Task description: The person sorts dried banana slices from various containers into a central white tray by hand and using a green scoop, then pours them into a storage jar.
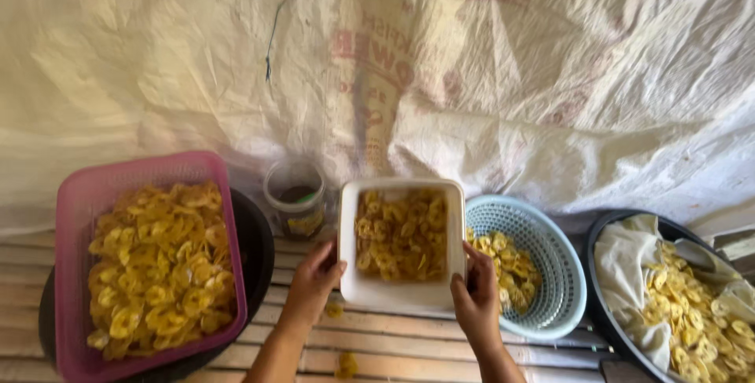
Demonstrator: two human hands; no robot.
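**Inspector:** Head view. Report the hands.

**Assistant:** The left hand [316, 271] grips the left wall of a white rectangular tub [399, 292], fingers curled closed over its lower left edge. The right hand [473, 296] grips the right wall, fingers wrapped shut around the rim near the lower corner. Both hands have hold of the tub.

**Inspector:** Position and contents of the tub?

**Assistant:** It sits at centre, over a slatted bamboo bench [393, 344], held between the two hands; whether it rests on the slats I cannot tell. Inside lie fried banana chips [401, 233], golden-brown, covering most of the floor.

**Inspector:** Surroundings?

**Assistant:** Just right of the tub, touching the right hand's side, a pale blue round basket [562, 273] holds a small heap of yellow chips. Far right, a black basin [605, 304] lined with white cloth [625, 261] carries more chips. Left, a pink rectangular basket [141, 171] heaped with chips sits on a black round pan [255, 249]. Behind the tub stands a clear jar [296, 194]. Two stray chips [344, 364] lie on the slats. A white woven tarpaulin [472, 53] hangs behind.
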